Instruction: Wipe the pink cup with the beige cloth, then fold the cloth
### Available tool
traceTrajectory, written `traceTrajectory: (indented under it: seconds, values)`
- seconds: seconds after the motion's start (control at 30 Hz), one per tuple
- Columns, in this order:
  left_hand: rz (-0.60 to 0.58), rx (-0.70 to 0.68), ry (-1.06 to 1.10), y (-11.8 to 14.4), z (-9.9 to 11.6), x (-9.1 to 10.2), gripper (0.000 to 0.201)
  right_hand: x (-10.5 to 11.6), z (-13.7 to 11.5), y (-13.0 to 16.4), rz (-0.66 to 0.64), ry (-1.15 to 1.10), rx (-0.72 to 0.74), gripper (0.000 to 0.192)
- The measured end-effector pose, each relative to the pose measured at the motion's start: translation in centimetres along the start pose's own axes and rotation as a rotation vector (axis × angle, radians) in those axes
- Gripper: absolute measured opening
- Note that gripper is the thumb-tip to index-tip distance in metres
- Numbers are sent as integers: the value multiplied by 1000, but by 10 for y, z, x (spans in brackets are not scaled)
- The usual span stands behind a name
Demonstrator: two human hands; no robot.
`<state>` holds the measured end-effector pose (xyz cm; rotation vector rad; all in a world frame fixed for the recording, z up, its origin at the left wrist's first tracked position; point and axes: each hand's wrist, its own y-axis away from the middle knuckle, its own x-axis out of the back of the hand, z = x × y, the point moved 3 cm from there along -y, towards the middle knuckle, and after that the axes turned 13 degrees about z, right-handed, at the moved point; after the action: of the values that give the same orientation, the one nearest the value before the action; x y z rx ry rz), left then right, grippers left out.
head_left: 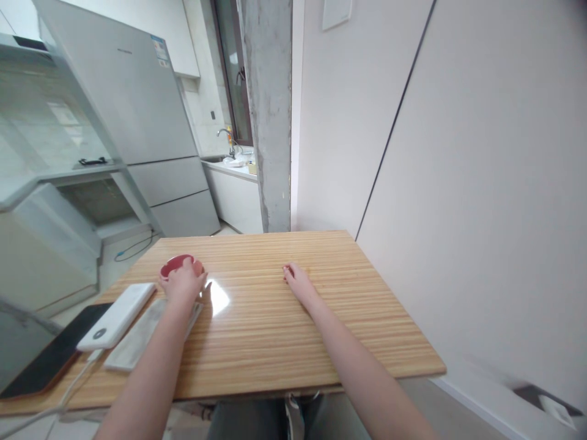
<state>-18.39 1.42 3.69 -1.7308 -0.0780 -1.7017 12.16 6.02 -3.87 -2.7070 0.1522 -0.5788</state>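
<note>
At the table's far left, my left hand (182,282) reaches over the near side of a small round red bowl (173,263), its fingers and thumb around it. A pinkish patch shows at the bowl's right side; I cannot tell whether it is part of the bowl. My right hand (296,278) rests on the wooden table (257,342), right of the bowl, with its fingers curled in. Small reddish spots show at its fingertips. Whatever it holds, if anything, is hidden. Beneath my left forearm lies a flat greyish cloth-like piece (137,339).
Left of my forearm lie a white power bank (118,318) with a white cable (76,382) and a dark flat tablet-like thing (59,345). A pale wall (458,183) rises along the right. Beyond the table stand a grey pillar (270,122) and a fridge (123,91).
</note>
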Motion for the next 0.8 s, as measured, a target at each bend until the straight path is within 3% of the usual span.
traceTrajectory:
  seconds: [0.1,0.17,0.27,0.37,0.47,0.53,0.63,0.8]
  values:
    - [-12,-10,-16,-1,-7,-9,37,1,-1,0,-11,-6,18,29]
    - [-1,-39,26,3,5,-5,33,2,0,-2,19,-18,27,32]
    - [13,-226,131,20,45,11,24,5,0,-4,129,-74,31,35]
    - [-50,-510,336,58,100,27,17,9,-3,-4,199,-235,3,36]
    - [-104,-661,497,100,145,33,20,15,-7,-3,213,-409,-9,39]
    - [-126,-704,551,121,163,31,23,18,-7,-3,212,-472,-40,36]
    - [-134,-721,586,136,173,26,23,20,-1,-6,230,-496,-139,30]
    - [-125,-729,610,138,168,21,20,13,9,-10,246,-497,-202,32]
